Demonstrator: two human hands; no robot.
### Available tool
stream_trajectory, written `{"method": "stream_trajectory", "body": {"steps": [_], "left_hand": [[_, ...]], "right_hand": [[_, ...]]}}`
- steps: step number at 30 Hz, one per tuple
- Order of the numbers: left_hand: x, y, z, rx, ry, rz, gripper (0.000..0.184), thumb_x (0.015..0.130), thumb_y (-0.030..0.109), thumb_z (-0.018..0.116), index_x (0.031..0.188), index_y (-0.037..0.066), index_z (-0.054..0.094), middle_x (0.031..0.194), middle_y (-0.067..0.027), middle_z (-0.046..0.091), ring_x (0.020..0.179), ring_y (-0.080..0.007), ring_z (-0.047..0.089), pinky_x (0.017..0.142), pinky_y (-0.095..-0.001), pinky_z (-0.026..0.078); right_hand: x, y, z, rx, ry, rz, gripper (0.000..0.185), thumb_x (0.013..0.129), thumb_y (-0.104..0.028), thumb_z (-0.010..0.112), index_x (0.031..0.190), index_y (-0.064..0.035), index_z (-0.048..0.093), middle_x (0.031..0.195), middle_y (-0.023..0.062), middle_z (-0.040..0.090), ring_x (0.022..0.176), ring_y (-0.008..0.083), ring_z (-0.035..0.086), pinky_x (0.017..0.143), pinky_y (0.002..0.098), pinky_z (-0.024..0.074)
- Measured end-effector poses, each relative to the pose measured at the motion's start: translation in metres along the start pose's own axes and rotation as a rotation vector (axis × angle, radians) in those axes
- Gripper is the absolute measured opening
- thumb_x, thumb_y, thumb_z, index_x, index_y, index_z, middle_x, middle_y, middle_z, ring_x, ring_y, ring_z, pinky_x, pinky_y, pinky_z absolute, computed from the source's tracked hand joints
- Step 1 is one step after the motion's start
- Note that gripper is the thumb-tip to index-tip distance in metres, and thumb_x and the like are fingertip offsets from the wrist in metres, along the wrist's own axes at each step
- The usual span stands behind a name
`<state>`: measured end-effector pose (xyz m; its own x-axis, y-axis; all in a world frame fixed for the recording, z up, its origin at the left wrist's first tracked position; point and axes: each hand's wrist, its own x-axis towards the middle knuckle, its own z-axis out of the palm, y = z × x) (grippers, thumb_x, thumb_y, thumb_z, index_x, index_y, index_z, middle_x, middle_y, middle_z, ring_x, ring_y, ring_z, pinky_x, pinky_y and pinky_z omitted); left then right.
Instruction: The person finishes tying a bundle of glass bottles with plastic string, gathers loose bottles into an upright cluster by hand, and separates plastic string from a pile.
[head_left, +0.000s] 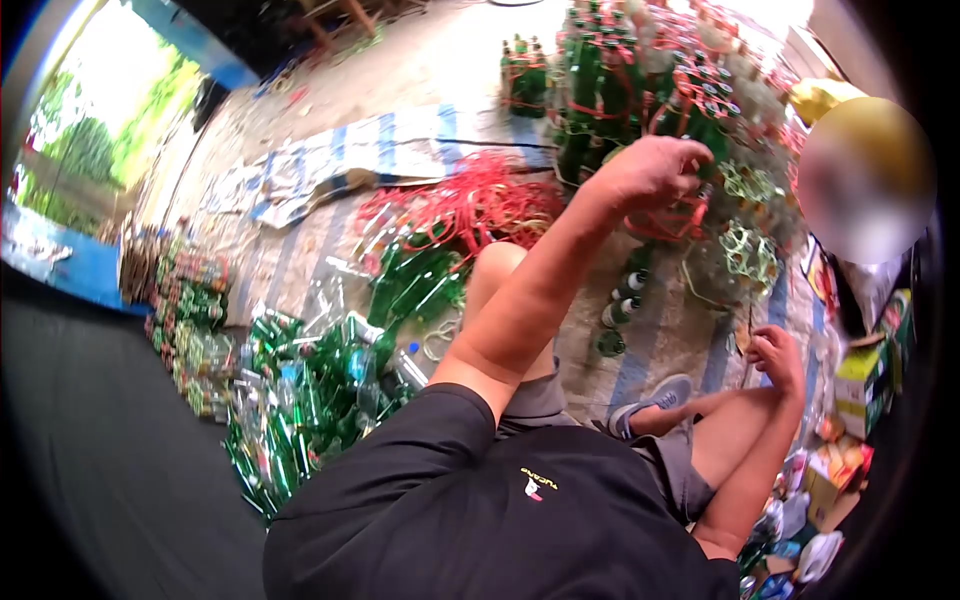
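My left hand [662, 178] reaches forward to the stack of green glass bottles [600, 80]. Its fingers are bent down and closed, and what they hold is hidden from me. Red strapping [665, 220] lies around the bottles just below that hand. Several dark green bottles [625, 300] with pale labels are on the mat, between my knees and the stack. Near my bent right leg is my right hand [777, 358], its fingers loosely curled and apart, with nothing visible in them. Bundles of bottles in pale green strapping [748, 258] are beyond it.
A tangle of red straps [480, 205] lies on the striped mat [395, 140]. Loose green bottles [300, 400] are heaped at my left. A smaller bottle bundle [523, 78] stands at the back. Boxes [860, 385] and mixed waste line the right, below a blurred head [868, 180].
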<state>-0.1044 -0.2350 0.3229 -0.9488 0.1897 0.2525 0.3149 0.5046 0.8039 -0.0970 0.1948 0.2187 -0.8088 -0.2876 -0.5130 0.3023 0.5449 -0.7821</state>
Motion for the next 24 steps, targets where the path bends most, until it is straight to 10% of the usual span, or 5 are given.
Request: {"method": "stream_trajectory", "body": {"steps": [5,10,11,15,24], "left_hand": [[-0.111,-0.012,-0.096,-0.450,0.382,0.011,0.030,0.099,0.008,0.063,0.128,0.002,0.064,0.113,-0.0073,0.072,0.099,-0.0156,0.067,0.089,-0.0290,0.055],[-0.303,-0.247,-0.096,-0.550,0.874,-0.816,0.029,0.092,0.014,0.068,0.116,0.000,0.068,0.100,-0.0095,0.074,0.082,-0.0222,0.069,0.070,-0.0351,0.054],[-0.362,-0.330,-0.077,0.086,0.753,-0.992,0.027,0.086,0.016,0.067,0.109,0.003,0.072,0.101,-0.0137,0.074,0.085,-0.0309,0.070,0.075,-0.0415,0.054],[-0.441,-0.337,-0.014,0.341,0.533,-1.412,0.034,0.084,0.012,0.058,0.115,0.010,0.072,0.119,-0.0185,0.071,0.116,-0.0349,0.066,0.100,-0.0434,0.051],[-0.412,-0.395,0.003,0.536,0.390,-1.253,0.032,0.092,0.011,0.050,0.120,0.006,0.063,0.126,-0.0202,0.064,0.122,-0.0393,0.060,0.100,-0.0482,0.051]], "right_hand": [[-0.003,0.006,-0.001,-0.035,0.088,-0.015,0.024,0.095,-0.013,0.059,0.115,-0.0001,0.062,0.084,0.0041,0.065,0.066,0.0098,0.060,0.055,0.0228,0.0445],[-0.005,0.010,-0.005,-0.072,0.083,0.014,0.024,0.096,-0.013,0.059,0.116,0.0000,0.061,0.085,0.0043,0.065,0.066,0.0098,0.061,0.054,0.0224,0.0460],[-0.004,0.011,-0.005,-0.085,0.076,0.016,0.024,0.096,-0.013,0.059,0.116,0.0000,0.061,0.085,0.0043,0.065,0.066,0.0098,0.061,0.054,0.0224,0.0460],[-0.002,0.008,-0.003,-0.132,0.120,0.118,0.024,0.095,-0.012,0.058,0.115,0.0010,0.062,0.084,0.0050,0.065,0.066,0.0106,0.062,0.053,0.0230,0.0469],[0.009,-0.004,0.009,-0.265,0.108,0.245,0.025,0.095,-0.014,0.060,0.114,0.0011,0.063,0.085,0.0054,0.066,0.067,0.0118,0.063,0.055,0.0246,0.0484]]}}
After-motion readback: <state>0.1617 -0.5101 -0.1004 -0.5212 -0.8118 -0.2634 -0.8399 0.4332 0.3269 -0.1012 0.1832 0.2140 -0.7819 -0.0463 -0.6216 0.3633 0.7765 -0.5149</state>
